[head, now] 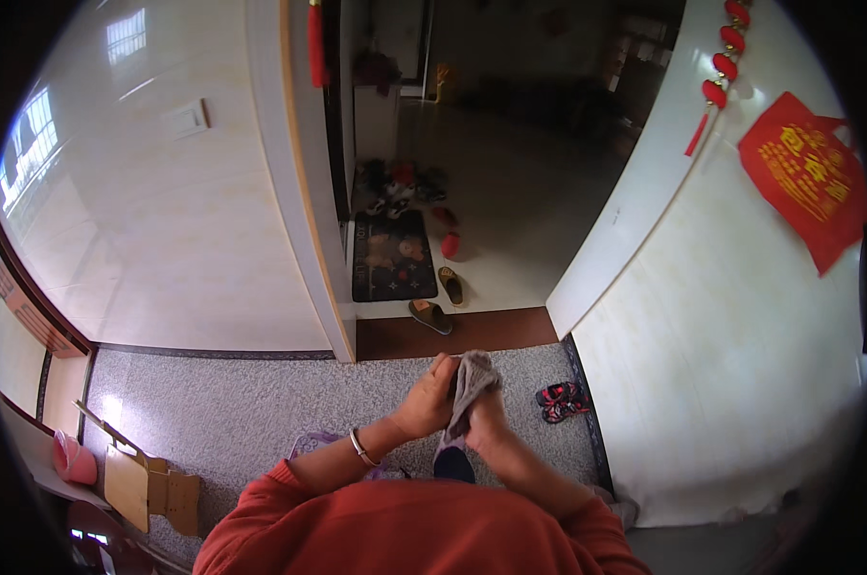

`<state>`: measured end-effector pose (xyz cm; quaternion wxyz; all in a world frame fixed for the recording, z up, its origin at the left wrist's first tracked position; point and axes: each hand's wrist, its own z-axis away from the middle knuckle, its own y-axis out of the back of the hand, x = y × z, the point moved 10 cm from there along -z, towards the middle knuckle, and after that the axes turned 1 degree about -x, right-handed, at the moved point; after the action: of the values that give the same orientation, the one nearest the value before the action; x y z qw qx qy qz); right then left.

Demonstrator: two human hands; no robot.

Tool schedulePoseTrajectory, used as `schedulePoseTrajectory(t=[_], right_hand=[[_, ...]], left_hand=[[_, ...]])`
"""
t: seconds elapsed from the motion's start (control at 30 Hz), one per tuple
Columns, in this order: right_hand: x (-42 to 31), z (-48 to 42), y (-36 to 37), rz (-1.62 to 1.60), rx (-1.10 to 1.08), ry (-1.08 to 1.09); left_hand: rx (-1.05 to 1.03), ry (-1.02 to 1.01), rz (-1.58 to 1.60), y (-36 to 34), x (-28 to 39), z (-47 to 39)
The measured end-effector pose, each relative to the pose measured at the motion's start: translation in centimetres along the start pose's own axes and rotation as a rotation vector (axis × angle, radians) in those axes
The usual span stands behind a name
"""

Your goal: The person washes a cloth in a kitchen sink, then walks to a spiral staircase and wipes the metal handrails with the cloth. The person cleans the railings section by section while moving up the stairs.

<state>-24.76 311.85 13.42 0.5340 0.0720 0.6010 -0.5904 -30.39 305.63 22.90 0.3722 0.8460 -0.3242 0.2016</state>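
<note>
A crumpled grey-brown cloth (475,381) is bunched up between my two hands in front of my body. My left hand (427,399), with a silver bangle on its wrist, is curled against the cloth's left side. On the other side my right hand (485,422) grips the cloth, which drapes over its fingers and hides them. Beneath the hands, a dark blue trouser leg (453,463) shows above the speckled floor (261,402). A purple patterned item (317,443) lies partly hidden under my left forearm.
Ahead is a doorway with a brown threshold (462,332), olive slippers (430,316) and a dark doormat (394,277). Red-and-black shoes (563,402) sit by the right wall. At left are a wooden chair (128,485) and a pink bucket (74,460).
</note>
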Motion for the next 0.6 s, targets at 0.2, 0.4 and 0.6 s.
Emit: schedulePoseTrajectory(t=[0.2,0.4,0.6], right_hand=[[-5.4,-18.4,-1.2,-0.242,-0.188,-0.221],[-7.3,-30.9,-6.8,-0.453,-0.483,-0.461],[-6.8,-41.3,-12.4,0.031,-0.856,-0.253]], left_hand=[[-0.192,0.114,0.074,-2.7,-10.8,-13.9],[-0.072,0.145,-0.174,-0.1,-21.0,-23.9],[0.218,0.362,-0.262,5.4,-34.2,-28.8]])
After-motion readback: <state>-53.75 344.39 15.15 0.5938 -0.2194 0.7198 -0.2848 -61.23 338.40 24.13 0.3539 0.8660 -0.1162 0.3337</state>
